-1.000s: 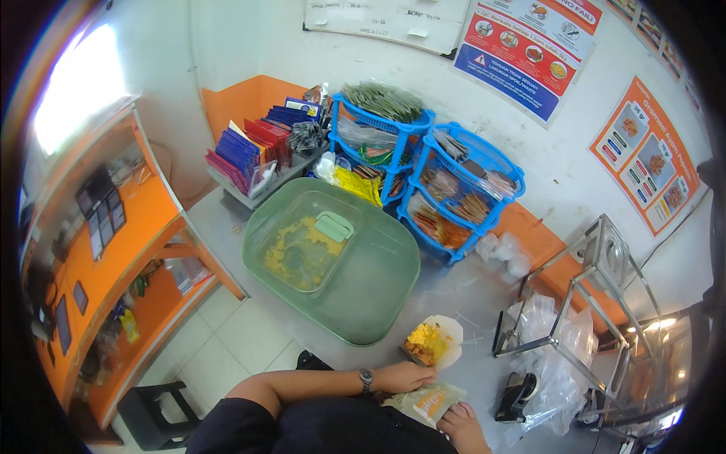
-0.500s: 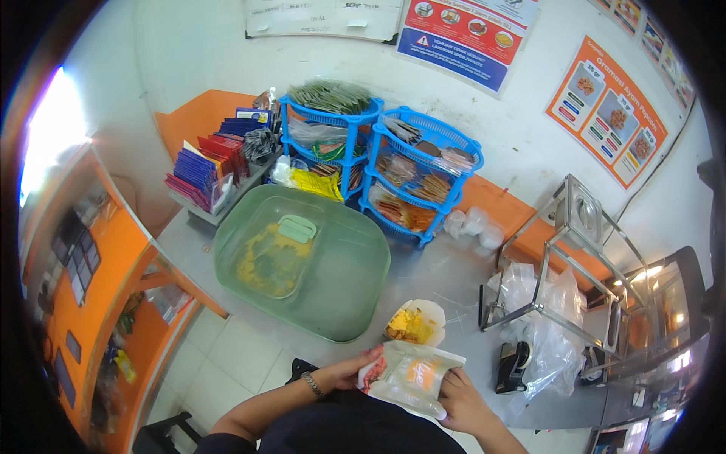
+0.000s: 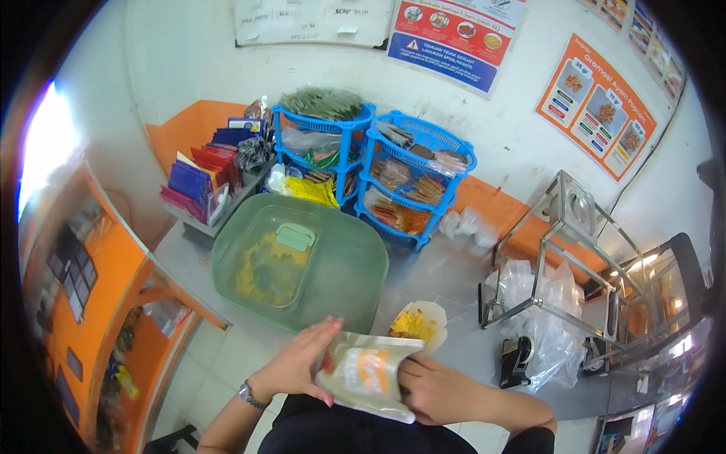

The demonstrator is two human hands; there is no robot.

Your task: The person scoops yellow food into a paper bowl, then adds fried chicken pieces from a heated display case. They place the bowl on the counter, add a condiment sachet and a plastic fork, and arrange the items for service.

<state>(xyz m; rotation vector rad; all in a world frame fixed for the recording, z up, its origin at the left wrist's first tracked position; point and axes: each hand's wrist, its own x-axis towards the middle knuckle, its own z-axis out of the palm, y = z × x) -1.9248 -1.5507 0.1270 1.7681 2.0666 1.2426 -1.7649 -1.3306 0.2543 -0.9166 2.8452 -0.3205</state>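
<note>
A cream-coloured pouch (image 3: pixel 355 372) with an orange and a red patch lies tilted between my hands, close to my body. My left hand (image 3: pixel 299 365), a metal watch at its wrist, grips its left side, thumb below and fingers stretched along the top. At the pouch's right end is my right hand (image 3: pixel 446 392). Its fingers are bent together and dip into the pouch's mouth, so the fingertips and anything in them are hidden. Just beyond the pouch, an open paper box (image 3: pixel 432 312) holds yellow and brown food. The pouch covers part of its near side.
Left of the box, a green tray (image 3: pixel 349 250) carries a clear-walled container with yellow crumbs and a light green handle. Behind stand blue tiered baskets (image 3: pixel 420 127) of packets. To the right are a metal rack (image 3: pixel 538 261), plastic bags and a black tape dispenser (image 3: pixel 516 362).
The pouch and both hands have shifted left, and the pouch is turned. My left hand now reaches farther over its side. The whole view has shifted slightly.
</note>
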